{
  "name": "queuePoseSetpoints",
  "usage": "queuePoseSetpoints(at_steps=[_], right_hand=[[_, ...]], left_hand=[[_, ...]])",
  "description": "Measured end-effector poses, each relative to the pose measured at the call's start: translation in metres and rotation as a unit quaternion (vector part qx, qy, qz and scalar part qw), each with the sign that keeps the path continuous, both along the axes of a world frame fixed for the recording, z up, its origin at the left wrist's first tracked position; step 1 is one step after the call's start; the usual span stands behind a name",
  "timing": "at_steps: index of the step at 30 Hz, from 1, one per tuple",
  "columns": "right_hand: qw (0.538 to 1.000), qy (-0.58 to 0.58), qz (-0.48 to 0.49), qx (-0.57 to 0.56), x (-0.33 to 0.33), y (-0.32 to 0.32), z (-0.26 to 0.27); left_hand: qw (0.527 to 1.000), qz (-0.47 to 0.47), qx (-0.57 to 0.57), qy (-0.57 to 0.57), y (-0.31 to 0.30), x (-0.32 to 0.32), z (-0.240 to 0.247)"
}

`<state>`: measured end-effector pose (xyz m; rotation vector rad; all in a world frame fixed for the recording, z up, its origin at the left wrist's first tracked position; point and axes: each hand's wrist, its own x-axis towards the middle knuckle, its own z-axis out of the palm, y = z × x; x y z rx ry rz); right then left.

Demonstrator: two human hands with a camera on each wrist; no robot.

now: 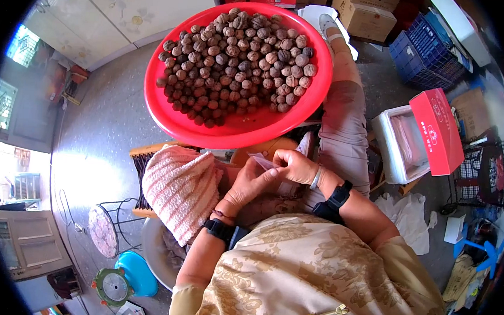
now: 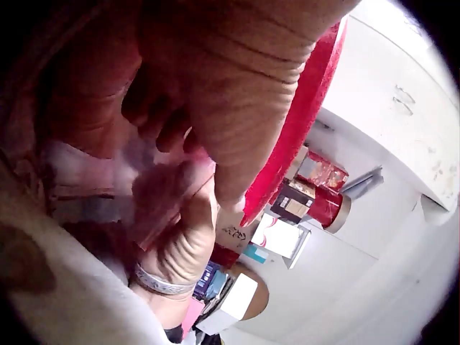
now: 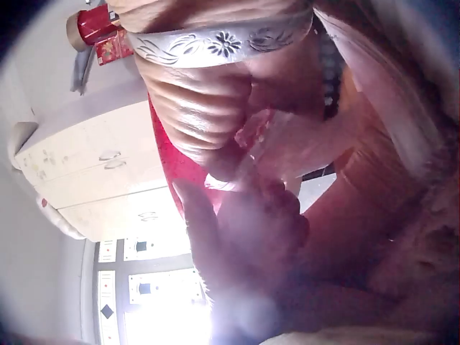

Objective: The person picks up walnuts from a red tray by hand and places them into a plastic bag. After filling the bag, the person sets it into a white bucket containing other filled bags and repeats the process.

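In the head view both hands meet over the lap, below a red basin (image 1: 236,138) heaped with walnuts (image 1: 234,64). Between them is a small piece of thin, see-through, pinkish plastic (image 1: 265,162), which looks like a bag. My left hand (image 1: 250,183) pinches it from one side with thumb and fingers. From the other side my right hand (image 1: 295,167), with a silver bangle (image 3: 223,44) at its wrist, grips its edge with curled fingers. Clear film (image 3: 309,144) spreads out beside the fingers in the right wrist view. Most of the left fingertips are hidden there.
A pink striped towel (image 1: 178,187) lies left of the hands. To the right stand an open white foam box (image 1: 388,140) with a red lid (image 1: 436,131) and a crumpled white plastic bag (image 1: 407,219). Blue crates (image 1: 428,53) and cartons (image 1: 367,17) stand behind.
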<state>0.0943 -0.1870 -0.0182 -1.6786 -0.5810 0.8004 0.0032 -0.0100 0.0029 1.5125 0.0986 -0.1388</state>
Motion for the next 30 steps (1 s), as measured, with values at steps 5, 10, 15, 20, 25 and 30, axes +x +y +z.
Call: queuePoseSetpoints(at_steps=[5,10,15,20,25,30], right_hand=[[0.999,-0.019,0.027,0.029,0.000,0.000,-0.016],[0.997,-0.009,-0.071,0.025,0.007,-0.004,-0.014],[0.960,-0.177,-0.201,-0.084,0.011,-0.009,-0.017],[0.937,-0.225,-0.247,-0.100,0.015,-0.012,-0.025],[0.978,-0.114,-0.171,0.024,0.019,-0.016,-0.015],[0.987,0.106,-0.086,0.089,0.015,-0.022,0.026]], left_hand=[[0.997,-0.041,0.021,0.067,0.009,0.001,-0.013],[0.982,0.055,0.180,0.003,0.014,0.001,-0.043],[0.926,0.144,0.349,-0.012,0.017,0.004,-0.045],[0.952,0.160,0.256,-0.049,0.019,0.004,-0.050],[0.983,0.177,0.032,-0.032,0.015,0.003,-0.035],[0.969,0.236,0.023,-0.070,0.016,0.007,-0.037]])
